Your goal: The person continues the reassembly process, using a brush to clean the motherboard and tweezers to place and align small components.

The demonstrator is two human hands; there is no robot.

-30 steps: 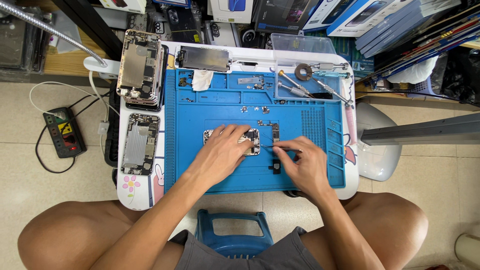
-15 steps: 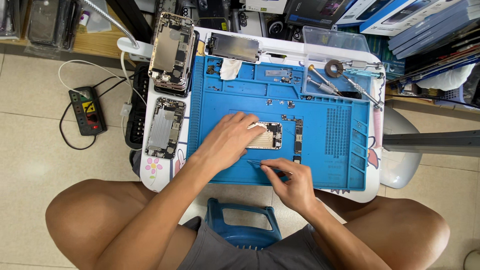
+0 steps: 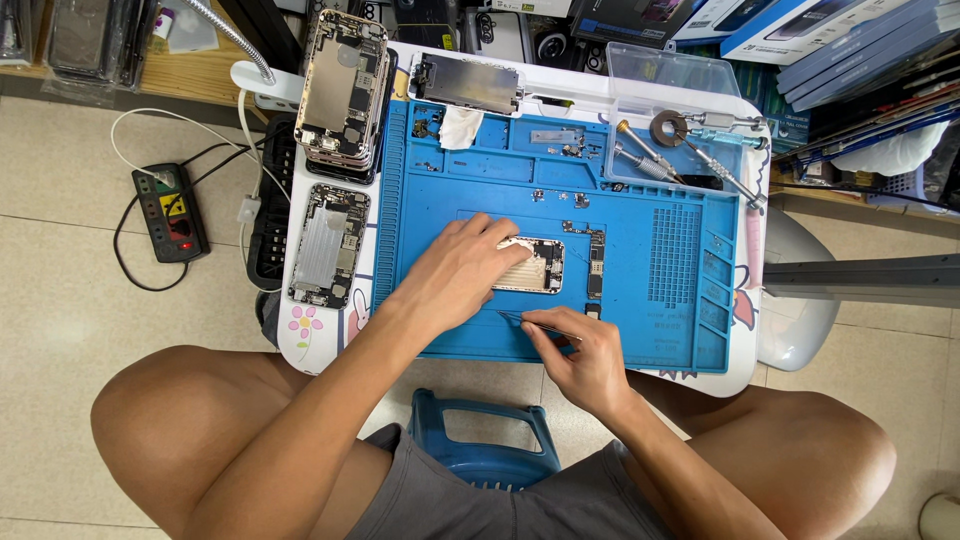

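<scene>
An opened phone housing [image 3: 535, 266] lies on the blue work mat [image 3: 640, 330] in the middle of a small white table. My left hand [image 3: 460, 270] rests flat on the housing's left end and holds it down. My right hand [image 3: 580, 352] sits near the mat's front edge, below the housing, and grips thin metal tweezers [image 3: 525, 319] whose tip points left. A narrow dark circuit board [image 3: 595, 262] lies just to the right of the housing. Small loose parts dot the mat above it.
Two stripped phone bodies [image 3: 340, 85] [image 3: 325, 245] lie on the table's left side, a screen panel [image 3: 470, 82] at the back. Screwdrivers rest in a clear tray [image 3: 680, 140] at back right. A power strip [image 3: 170, 212] lies on the floor at left. A blue stool [image 3: 485, 435] shows between my knees.
My right hand drew back from the housing towards the mat's front edge with the tweezers. My left hand stayed on the housing. The view shifted, so the table sits further right in frame.
</scene>
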